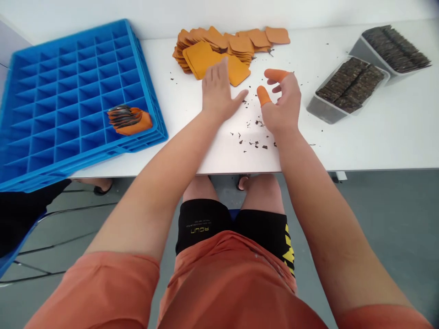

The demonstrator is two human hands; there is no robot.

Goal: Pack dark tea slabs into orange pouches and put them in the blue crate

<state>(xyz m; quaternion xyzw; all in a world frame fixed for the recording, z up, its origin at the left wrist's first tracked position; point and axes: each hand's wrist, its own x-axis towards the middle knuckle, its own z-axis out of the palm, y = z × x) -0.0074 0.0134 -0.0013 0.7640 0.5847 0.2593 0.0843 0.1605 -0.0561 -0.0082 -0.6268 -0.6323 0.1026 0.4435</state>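
Note:
My left hand (219, 91) lies with its fingers stretched out, the fingertips over the near edge of flat orange pouches (199, 57). I cannot tell whether it presses on them. More orange pouches (240, 44) lie behind in overlapping stacks. To the right, my right hand (283, 100) is held above the white table, thumb and index finger apart and nothing between them. Orange finger cots (264, 96) cover that thumb and index finger. Dark dry flakes (259, 123) are scattered on the table between and below the hands.
A blue divided crate (135, 55) stands at the left, with filled orange pouches (132, 121) in a near-right compartment. Two clear plastic boxes, a nearer box (318, 109) and a farther box (361, 48), hold thin dark slabs at the right. Someone's foot (103, 186) shows below the crate.

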